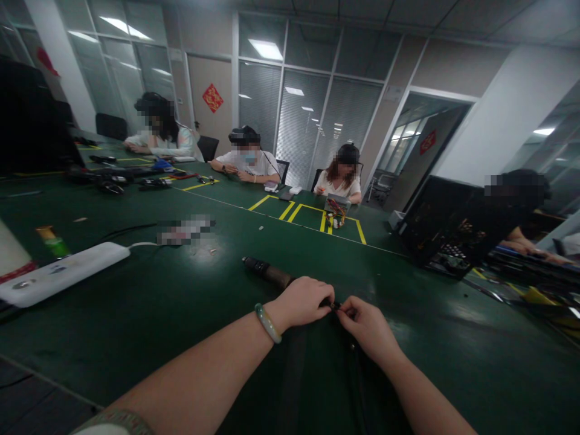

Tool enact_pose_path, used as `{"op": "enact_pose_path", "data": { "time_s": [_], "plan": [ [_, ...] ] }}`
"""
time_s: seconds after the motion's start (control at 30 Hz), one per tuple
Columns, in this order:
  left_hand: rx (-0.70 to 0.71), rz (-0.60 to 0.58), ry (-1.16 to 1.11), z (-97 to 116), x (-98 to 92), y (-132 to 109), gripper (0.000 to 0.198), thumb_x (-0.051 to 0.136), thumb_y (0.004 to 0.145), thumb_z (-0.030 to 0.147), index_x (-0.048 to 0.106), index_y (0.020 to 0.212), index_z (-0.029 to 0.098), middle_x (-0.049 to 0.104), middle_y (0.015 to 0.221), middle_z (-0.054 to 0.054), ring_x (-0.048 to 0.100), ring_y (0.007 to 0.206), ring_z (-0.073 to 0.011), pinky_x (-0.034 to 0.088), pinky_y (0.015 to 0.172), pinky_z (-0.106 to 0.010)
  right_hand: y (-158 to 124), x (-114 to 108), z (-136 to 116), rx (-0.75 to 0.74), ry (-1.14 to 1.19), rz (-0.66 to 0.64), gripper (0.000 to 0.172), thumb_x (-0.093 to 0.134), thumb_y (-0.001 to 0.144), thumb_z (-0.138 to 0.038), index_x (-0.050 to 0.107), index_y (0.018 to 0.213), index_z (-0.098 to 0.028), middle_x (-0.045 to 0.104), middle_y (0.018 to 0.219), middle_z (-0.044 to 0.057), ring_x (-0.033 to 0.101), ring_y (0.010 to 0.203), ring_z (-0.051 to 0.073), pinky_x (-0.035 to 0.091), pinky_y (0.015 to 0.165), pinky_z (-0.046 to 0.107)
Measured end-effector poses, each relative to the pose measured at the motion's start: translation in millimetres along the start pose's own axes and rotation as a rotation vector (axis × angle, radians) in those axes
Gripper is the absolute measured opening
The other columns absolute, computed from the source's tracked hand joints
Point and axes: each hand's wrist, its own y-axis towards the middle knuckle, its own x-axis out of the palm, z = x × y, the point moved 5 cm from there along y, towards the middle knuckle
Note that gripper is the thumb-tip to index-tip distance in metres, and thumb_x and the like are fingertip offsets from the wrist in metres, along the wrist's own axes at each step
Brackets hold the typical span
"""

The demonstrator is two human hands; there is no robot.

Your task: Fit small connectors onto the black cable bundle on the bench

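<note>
Beyond the right hand (369, 329) the tabletop (421, 290) is free; leftward, a dark tool (267, 272) obstructs.

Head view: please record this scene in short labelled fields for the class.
Left hand: closed on a small dark part
Right hand: pinching close beside it, exact contact unclear
Dark elongated object: partly hidden behind left hand
Bracelet: pale green, on left wrist
Surface: green table
Table's left: white bar-shaped object
</note>
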Motion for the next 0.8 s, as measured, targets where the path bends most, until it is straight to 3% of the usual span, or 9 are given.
{"op": "enact_pose_path", "data": {
  "time_s": [0.37, 0.53, 0.8],
  "plan": [
    [0.036, -0.014, -0.011, -0.2, 2.8, -1.1, 0.009, 0.059, 0.084, 0.025, 0.063, 0.092, 0.025, 0.066, 0.094, 0.001, 0.06, 0.09, -0.0181, 0.041, 0.083, -0.031, 1.7, -0.1, 0.9, 0.009, 0.009, -0.055, 0.011, 0.056, 0.084, -0.03, 0.063, 0.083, -0.022, 0.069, 0.078, -0.001, 0.063, 0.069, 0.016, 0.042, 0.059, 0.023],
    [0.008, 0.014, -0.007, -1.2, 1.2, -1.1, 0.017, 0.062, 0.083, 0.032, 0.059, 0.097, 0.023, 0.066, 0.094, 0.0, 0.061, 0.087, -0.0189, 0.043, 0.08, -0.032, 1.1, 0.6, 1.8, 0.002, 0.032, -0.045, 0.011, 0.056, 0.084, -0.03, 0.063, 0.083, -0.022, 0.068, 0.076, -0.002, 0.063, 0.068, 0.016, 0.041, 0.058, 0.022],
    [0.033, 0.016, -0.021, -0.5, 0.3, -0.7, 0.01, 0.06, 0.085, 0.029, 0.059, 0.094, 0.023, 0.066, 0.094, 0.001, 0.061, 0.088, -0.0183, 0.042, 0.082, -0.032, 0.6, -0.4, -0.1, 0.029, 0.012, -0.038, 0.013, 0.055, 0.085, -0.032, 0.064, 0.084, -0.022, 0.069, 0.079, -0.001, 0.063, 0.069, 0.016, 0.041, 0.057, 0.023]
  ]
}}
